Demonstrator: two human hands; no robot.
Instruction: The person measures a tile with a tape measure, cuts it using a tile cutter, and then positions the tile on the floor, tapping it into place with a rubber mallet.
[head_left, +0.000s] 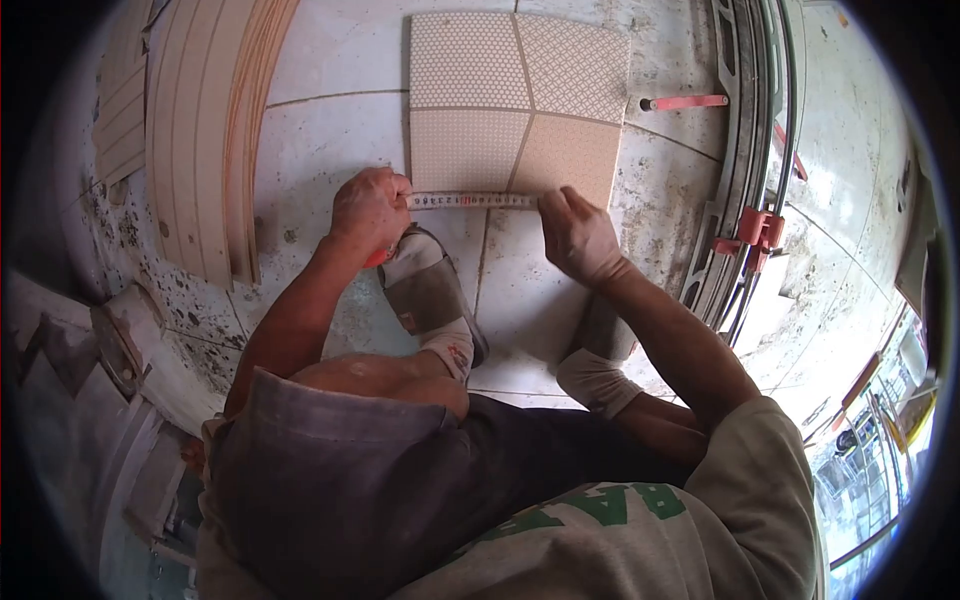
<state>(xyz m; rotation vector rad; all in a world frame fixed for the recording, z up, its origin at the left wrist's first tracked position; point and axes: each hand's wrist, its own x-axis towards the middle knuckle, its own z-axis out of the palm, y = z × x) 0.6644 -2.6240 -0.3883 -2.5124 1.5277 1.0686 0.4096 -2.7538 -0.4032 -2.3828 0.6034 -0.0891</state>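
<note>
A tape measure (pixel 475 201) is drawn out straight along the near edge of a beige patterned tile (pixel 470 150) on the floor. Closed at the tile's near left corner, my left hand (pixel 370 212) grips one end of the tape. A red part shows under that palm, mostly hidden by the fingers. My right hand (pixel 580 238) pinches the tape near the tile's near right part, its fingertips covering that end. Four-part dotted and mesh patterns, split by darker lines, mark the tile face.
Stacked wood-look planks (pixel 195 130) lie at the left. A long metal rail tool (pixel 725 180) with a red clamp (pixel 755 232) runs along the right, with a red handle (pixel 688 102) beside the tile. My shoe (pixel 425 280) stands just below the tape.
</note>
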